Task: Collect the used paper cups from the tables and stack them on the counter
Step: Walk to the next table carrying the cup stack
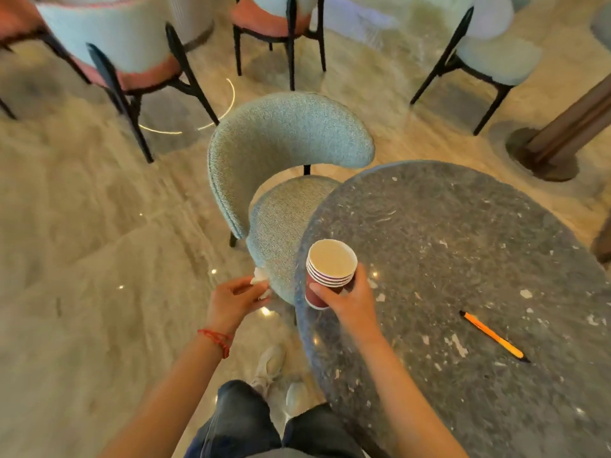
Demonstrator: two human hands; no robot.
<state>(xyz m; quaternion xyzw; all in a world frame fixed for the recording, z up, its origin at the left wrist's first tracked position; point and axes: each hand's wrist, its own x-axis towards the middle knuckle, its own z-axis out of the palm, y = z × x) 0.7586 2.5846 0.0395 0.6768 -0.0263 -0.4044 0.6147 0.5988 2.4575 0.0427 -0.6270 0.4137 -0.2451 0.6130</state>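
Right hand (347, 300) grasping nested cup stack (330, 271), upright over desk (463, 259) edge; left hand (236, 300) pinching crumpled tissue (261, 280), just beside; counter unseen

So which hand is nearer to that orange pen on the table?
The right hand. It grips the stack of paper cups over the table's near edge, left of the orange pen. The left hand is farther away, off the table, pinching a white tissue.

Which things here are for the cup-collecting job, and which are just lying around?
For the job:
- stack of paper cups, held in the right hand

Just lying around:
- orange pen on the round table
- blue chair
- crumpled white tissue in the left hand
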